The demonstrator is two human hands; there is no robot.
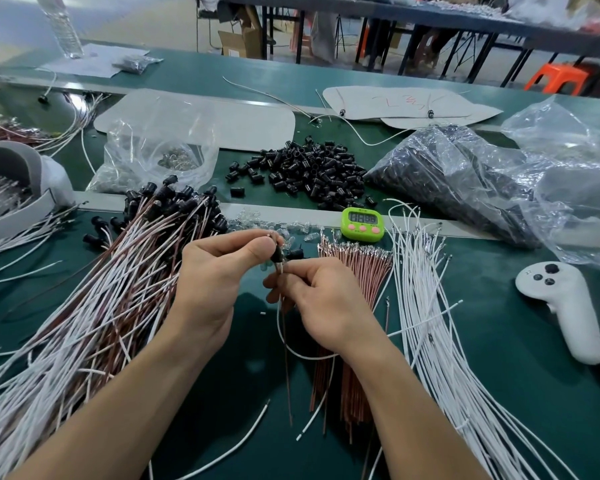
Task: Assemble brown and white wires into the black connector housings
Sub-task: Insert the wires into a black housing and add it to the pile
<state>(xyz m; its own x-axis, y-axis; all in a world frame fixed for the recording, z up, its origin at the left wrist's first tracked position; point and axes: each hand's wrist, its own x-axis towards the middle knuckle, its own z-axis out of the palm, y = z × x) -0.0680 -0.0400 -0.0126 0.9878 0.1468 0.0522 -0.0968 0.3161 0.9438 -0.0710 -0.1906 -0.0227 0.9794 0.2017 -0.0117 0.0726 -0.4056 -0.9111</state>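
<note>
Pinching one housing (276,255), two wires (280,269).

There is one green timer (362,224). Behind it lies one pile of black housings (309,171). Right of it is one white controller (565,306). Just in front is one bundle of brown wires (357,271). Front-left are two hands, left hand (212,282) and right hand (323,299).

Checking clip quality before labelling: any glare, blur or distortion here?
Head view: wide-angle stretch at the edges, the bottle leaning and blurred; glare on the bags; background soft; left hand, right hand, and the housing and wires they hold fairly sharp.
</note>
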